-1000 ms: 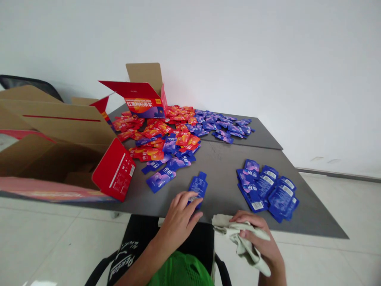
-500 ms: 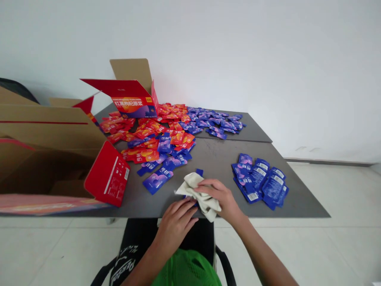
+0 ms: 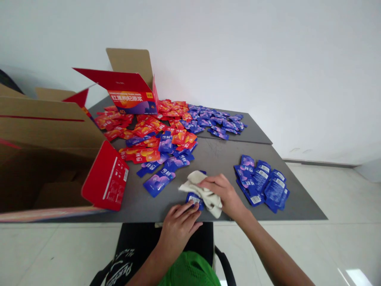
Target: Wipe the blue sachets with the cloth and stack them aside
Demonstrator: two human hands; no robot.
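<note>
A blue sachet (image 3: 195, 199) lies barcode side up near the table's front edge, partly covered by a crumpled off-white cloth (image 3: 205, 194). My right hand (image 3: 223, 194) is closed on the cloth and presses it against the sachet. With fingers stretched out flat, my left hand (image 3: 181, 222) rests its fingertips on the sachet's lower end. Just left of the cloth lies a loose blue sachet (image 3: 159, 180), printed side up. To the right, several blue sachets (image 3: 263, 182) overlap in a small group, some showing barcodes.
A large open carton (image 3: 44, 159) fills the left side, its red flap (image 3: 108, 180) reaching over the table (image 3: 214, 155). Behind it stands an open red box (image 3: 132, 99). Red-orange sachets (image 3: 149, 125) and blue sachets (image 3: 214, 119) are heaped toward the wall.
The cloth has shifted slightly right, uncovering more of the sachet's barcode end. My left fingers now lie on that end. The whole view has tilted a little.
</note>
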